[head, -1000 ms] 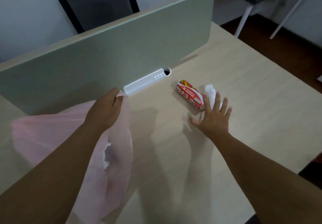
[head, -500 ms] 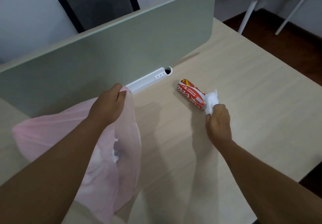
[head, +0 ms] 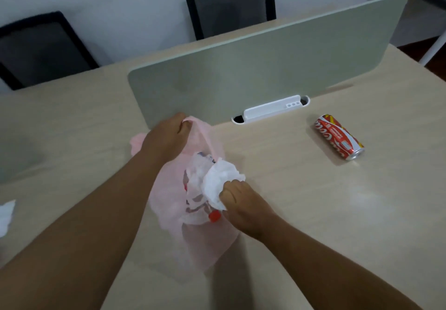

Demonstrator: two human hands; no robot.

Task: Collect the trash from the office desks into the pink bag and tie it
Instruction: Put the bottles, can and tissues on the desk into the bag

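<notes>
My right grip (head: 237, 197) pinches the crumpled tissue (head: 220, 179) at the pink bag (head: 207, 244) mouth; my left grip (head: 169, 138) pinches its rim (near the divider (head: 265, 68)). If that rim sags, the tissue could fall onto the tabletop (head: 337, 213).

Pale wood counter (head: 362, 213) across the frame. At centre, pink bag (head: 207, 244); right of centre, red can (head: 339, 136) on its side, well apart. Grey divider panel (head: 265, 68) upright in the upper middle, white cable tray (head: 271, 110) at its foot. White crumpled tissue (head: 6, 214) at left edge.
</notes>
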